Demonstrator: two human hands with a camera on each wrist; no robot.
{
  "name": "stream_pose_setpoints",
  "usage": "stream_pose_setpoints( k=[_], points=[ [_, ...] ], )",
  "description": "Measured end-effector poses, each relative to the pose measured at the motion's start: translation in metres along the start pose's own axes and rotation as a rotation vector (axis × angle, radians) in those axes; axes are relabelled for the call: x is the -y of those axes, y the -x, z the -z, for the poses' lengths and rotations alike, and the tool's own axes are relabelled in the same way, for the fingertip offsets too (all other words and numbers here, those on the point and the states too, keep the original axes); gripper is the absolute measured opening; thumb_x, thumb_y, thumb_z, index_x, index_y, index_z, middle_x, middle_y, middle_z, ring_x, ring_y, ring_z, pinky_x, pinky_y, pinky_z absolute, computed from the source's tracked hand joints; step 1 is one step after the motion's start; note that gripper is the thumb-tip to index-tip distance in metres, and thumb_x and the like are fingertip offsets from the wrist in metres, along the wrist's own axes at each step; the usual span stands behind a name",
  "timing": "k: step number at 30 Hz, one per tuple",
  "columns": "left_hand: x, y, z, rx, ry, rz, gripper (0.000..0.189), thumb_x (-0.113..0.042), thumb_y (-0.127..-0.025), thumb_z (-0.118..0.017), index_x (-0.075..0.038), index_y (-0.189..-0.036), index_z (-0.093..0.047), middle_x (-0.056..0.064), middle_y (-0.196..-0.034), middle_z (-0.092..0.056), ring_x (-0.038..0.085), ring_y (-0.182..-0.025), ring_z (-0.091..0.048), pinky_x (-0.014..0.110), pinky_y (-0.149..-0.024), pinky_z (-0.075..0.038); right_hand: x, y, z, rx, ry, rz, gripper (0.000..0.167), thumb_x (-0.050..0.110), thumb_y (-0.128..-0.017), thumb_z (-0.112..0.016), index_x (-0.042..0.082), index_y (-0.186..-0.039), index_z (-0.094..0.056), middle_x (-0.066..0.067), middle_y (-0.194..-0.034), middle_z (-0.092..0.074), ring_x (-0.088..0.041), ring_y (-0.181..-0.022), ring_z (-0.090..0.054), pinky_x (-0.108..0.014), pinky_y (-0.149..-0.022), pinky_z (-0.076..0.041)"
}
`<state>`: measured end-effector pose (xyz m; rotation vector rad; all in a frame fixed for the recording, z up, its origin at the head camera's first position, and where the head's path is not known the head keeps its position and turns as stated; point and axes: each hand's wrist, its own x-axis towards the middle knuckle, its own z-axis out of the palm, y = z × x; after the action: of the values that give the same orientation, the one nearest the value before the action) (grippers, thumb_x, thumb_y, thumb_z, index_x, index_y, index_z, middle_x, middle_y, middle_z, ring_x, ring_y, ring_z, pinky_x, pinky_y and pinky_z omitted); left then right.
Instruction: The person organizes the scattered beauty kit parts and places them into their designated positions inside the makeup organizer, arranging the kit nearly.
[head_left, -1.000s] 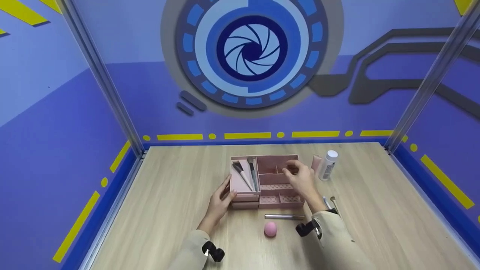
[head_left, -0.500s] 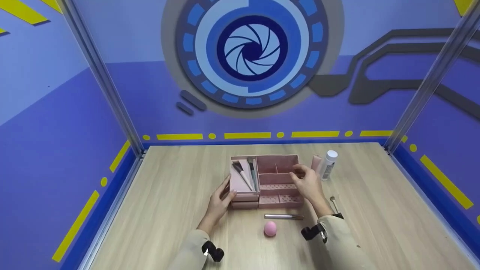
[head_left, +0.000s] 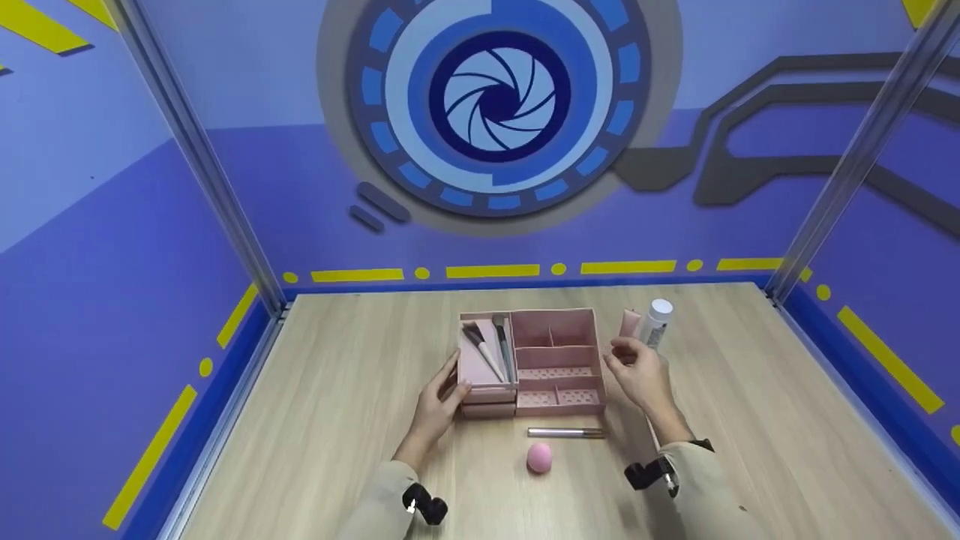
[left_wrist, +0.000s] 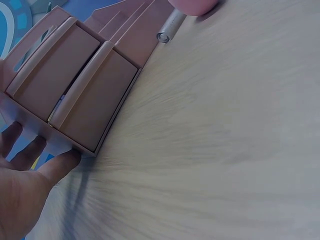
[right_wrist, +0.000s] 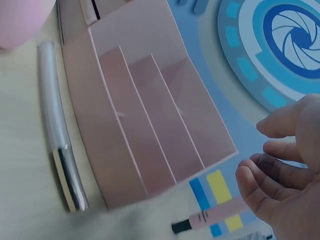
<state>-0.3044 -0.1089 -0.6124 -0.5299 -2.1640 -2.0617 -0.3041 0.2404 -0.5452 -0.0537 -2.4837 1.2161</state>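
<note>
A pink cosmetics organizer [head_left: 559,409] with drawers and open compartments stands on the table. My left hand [head_left: 435,409] rests at its left side; in the left wrist view the fingers [left_wrist: 65,165] touch the side wall. Makeup brushes [head_left: 486,354] lie on the organizer's upper left tray. My right hand [head_left: 643,379] hovers just right of the organizer, fingers loosely bent and nothing in them, as the right wrist view also shows. Beyond it are a pink tube [head_left: 630,322] and a white bottle [head_left: 658,324].
In front of the organizer lie a silver metallic tube [head_left: 564,433] and a pink egg-shaped makeup sponge [head_left: 539,457]. A thin pale handle [head_left: 652,433] shows partly beside my right forearm. Blue-purple panels wall the wooden table [head_left: 360,337] at the back and sides.
My right hand has moved right, from over the organizer's compartments to beside the white bottle. My left hand stays at the organizer's side. The brushes right of the organizer have become mostly hidden.
</note>
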Motion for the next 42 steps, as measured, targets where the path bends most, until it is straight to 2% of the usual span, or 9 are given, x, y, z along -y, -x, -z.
stream_pose_setpoints(
  k=[2, 6, 9, 14, 21, 27, 31, 38, 42],
  points=[
    [-0.003, 0.001, 0.000, 0.000, 0.006, -0.010, 0.060, -0.010, -0.097, -0.059, -0.004, -0.151, -0.033, 0.019, -0.157, -0.030, 0.036, -0.141, -0.036, 0.029, -0.113, -0.036, -0.004, 0.001, 0.003, -0.004, 0.012, 0.002, 0.023, 0.013, -0.085, -0.072, 0.002, -0.106, -0.070, -0.015, -0.099, -0.073, -0.026, -0.089, -0.070, -0.030, -0.079, -0.058],
    [-0.022, 0.004, 0.000, 0.019, 0.012, 0.018, 0.060, -0.008, -0.097, -0.058, 0.000, -0.151, -0.031, 0.022, -0.156, -0.030, 0.037, -0.141, -0.036, 0.031, -0.113, -0.037, -0.013, 0.003, 0.010, -0.022, 0.046, -0.006, 0.022, 0.013, -0.085, -0.072, 0.004, -0.105, -0.071, -0.012, -0.098, -0.074, -0.026, -0.088, -0.070, -0.022, -0.071, -0.054],
    [-0.028, 0.004, 0.000, 0.030, 0.004, 0.042, 0.060, -0.009, -0.098, -0.057, -0.001, -0.151, -0.031, 0.021, -0.156, -0.030, 0.036, -0.141, -0.035, 0.029, -0.113, -0.037, -0.019, 0.005, 0.016, -0.026, 0.070, -0.023, 0.026, 0.016, -0.086, -0.072, 0.004, -0.109, -0.071, -0.013, -0.099, -0.073, -0.028, -0.090, -0.070, -0.023, -0.069, -0.053],
    [-0.030, 0.004, 0.000, 0.016, -0.009, 0.051, 0.060, -0.009, -0.097, -0.059, -0.002, -0.151, -0.032, 0.020, -0.155, -0.033, 0.034, -0.140, -0.037, 0.026, -0.112, -0.037, -0.029, 0.007, 0.025, -0.030, 0.090, -0.051, 0.028, 0.017, -0.087, -0.071, 0.002, -0.111, -0.070, -0.017, -0.102, -0.072, -0.032, -0.093, -0.070, -0.028, -0.075, -0.055],
    [-0.030, 0.005, 0.000, 0.020, -0.010, 0.045, 0.060, -0.010, -0.097, -0.059, -0.002, -0.151, -0.032, 0.019, -0.156, -0.031, 0.034, -0.141, -0.036, 0.029, -0.112, -0.038, -0.043, 0.011, 0.035, -0.018, 0.131, -0.059, 0.029, 0.013, -0.087, -0.069, 0.000, -0.113, -0.068, -0.019, -0.104, -0.070, -0.034, -0.094, -0.068, -0.045, -0.083, -0.056],
    [-0.031, 0.005, 0.000, 0.023, -0.015, 0.051, 0.061, -0.012, -0.097, -0.059, -0.003, -0.151, -0.032, 0.018, -0.157, -0.031, 0.033, -0.142, -0.034, 0.033, -0.114, -0.036, -0.053, 0.015, 0.042, -0.003, 0.147, -0.055, 0.030, 0.013, -0.087, -0.069, -0.001, -0.114, -0.067, -0.020, -0.102, -0.070, -0.035, -0.094, -0.067, -0.044, -0.080, -0.056],
    [-0.029, 0.006, 0.000, 0.023, -0.020, 0.039, 0.061, -0.011, -0.097, -0.059, -0.001, -0.151, -0.032, 0.019, -0.157, -0.029, 0.035, -0.143, -0.033, 0.032, -0.114, -0.036, -0.058, 0.018, 0.045, 0.008, 0.166, -0.082, 0.031, 0.015, -0.087, -0.068, -0.001, -0.114, -0.066, -0.019, -0.103, -0.070, -0.034, -0.094, -0.067, -0.042, -0.079, -0.056],
    [-0.029, 0.006, 0.001, 0.029, -0.010, 0.033, 0.061, -0.011, -0.098, -0.058, -0.001, -0.151, -0.031, 0.021, -0.156, -0.030, 0.036, -0.140, -0.037, 0.023, -0.110, -0.039, -0.067, 0.021, 0.053, 0.040, 0.185, -0.119, 0.035, 0.015, -0.088, -0.067, -0.003, -0.117, -0.064, -0.023, -0.107, -0.068, -0.036, -0.096, -0.067, -0.046, -0.082, -0.056],
    [-0.029, 0.005, 0.000, 0.023, -0.001, 0.014, 0.061, -0.010, -0.097, -0.059, 0.002, -0.150, -0.032, 0.024, -0.154, -0.032, 0.039, -0.138, -0.039, 0.023, -0.109, -0.041, -0.071, 0.023, 0.057, 0.070, 0.198, -0.141, 0.037, 0.015, -0.088, -0.066, -0.004, -0.120, -0.062, -0.025, -0.109, -0.066, -0.037, -0.097, -0.067, -0.049, -0.083, -0.055]
  ],
)
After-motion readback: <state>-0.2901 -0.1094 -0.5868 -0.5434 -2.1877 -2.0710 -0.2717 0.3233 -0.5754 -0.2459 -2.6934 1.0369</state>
